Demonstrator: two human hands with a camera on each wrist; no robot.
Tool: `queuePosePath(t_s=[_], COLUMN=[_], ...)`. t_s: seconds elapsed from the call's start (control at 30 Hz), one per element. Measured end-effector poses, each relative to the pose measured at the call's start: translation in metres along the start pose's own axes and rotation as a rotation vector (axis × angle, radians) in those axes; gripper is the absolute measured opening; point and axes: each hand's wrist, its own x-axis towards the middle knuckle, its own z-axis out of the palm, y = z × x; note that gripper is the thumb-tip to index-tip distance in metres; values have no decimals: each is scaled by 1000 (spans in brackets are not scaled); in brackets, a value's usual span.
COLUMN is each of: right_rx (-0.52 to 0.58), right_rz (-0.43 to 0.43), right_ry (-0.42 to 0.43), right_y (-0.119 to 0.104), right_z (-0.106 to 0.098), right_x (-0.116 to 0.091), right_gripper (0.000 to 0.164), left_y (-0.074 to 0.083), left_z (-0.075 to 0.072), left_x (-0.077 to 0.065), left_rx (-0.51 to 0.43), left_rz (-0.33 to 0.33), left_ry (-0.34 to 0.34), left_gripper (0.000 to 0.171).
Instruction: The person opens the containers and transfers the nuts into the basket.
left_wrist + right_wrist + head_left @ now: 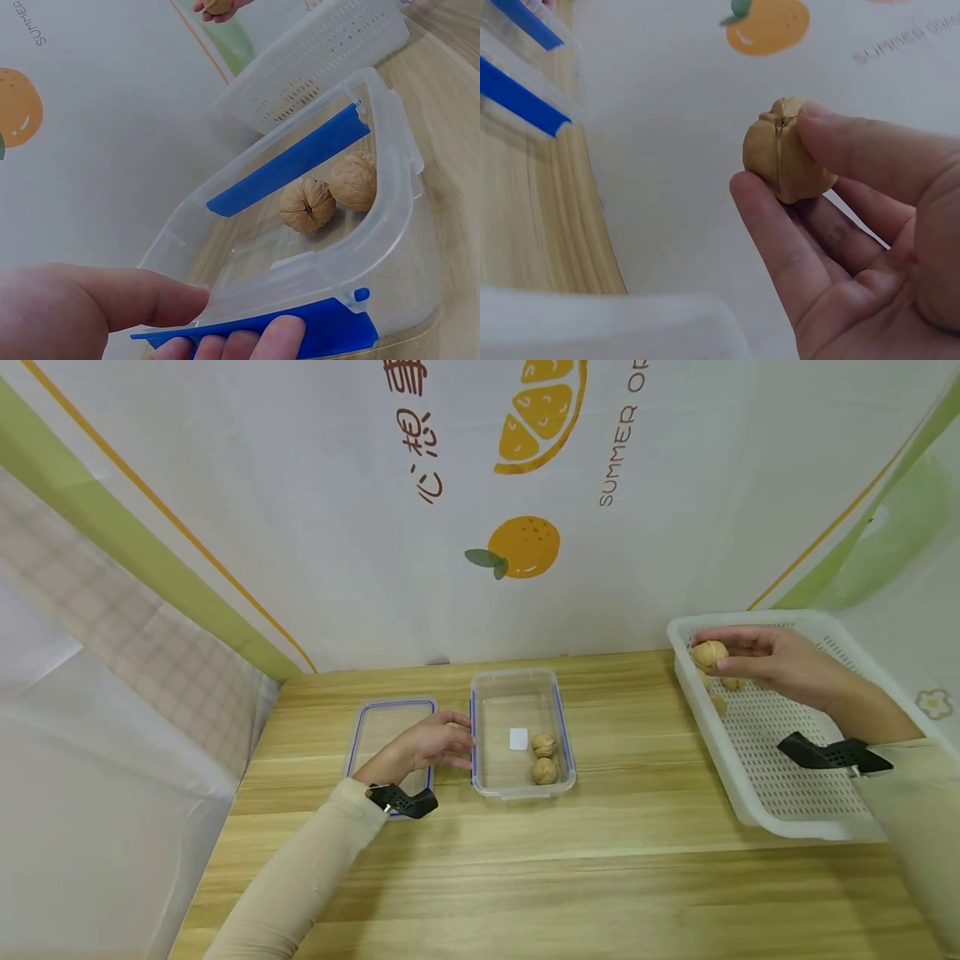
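My right hand (780,664) pinches a walnut (709,655) between thumb and fingers above the left side of a white basket (750,806). In the right wrist view the walnut's (780,154) seam faces the camera. My left hand (431,743) is at the left side of a clear plastic box (498,693), its fingertips (281,334) against the blue clip (330,322) and its thumb near the rim. Two walnuts (543,757) lie together in the box's near right corner, with a small white square (518,739) beside them.
A clear lid with a blue seal (386,714) lies on the wooden table (555,885) left of the box, partly under my left forearm. Several more walnuts (733,683) are in the basket. A printed white cloth (337,510) hangs behind the table.
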Motion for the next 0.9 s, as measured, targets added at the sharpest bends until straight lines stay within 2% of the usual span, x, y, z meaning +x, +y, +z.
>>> queuePosePath(t_s=[0.33, 0.5, 0.77, 0.9], right_rx=[-1, 34, -31, -51], right_rz=[7, 11, 114, 189], right_ry=[-7, -12, 25, 69], right_y=[26, 39, 57, 67], right_z=[-28, -41, -54, -58], right_x=[-14, -21, -30, -33], right_gripper=[50, 53, 53, 49], left_y=[0, 0, 0, 1], left_z=[-2, -2, -1, -1], left_x=[1, 1, 0, 0], left_rx=[16, 22, 11, 11], left_rz=[-5, -11, -6, -5], left_ry=[-2, -2, -8, -5], left_gripper=[52, 51, 51, 50])
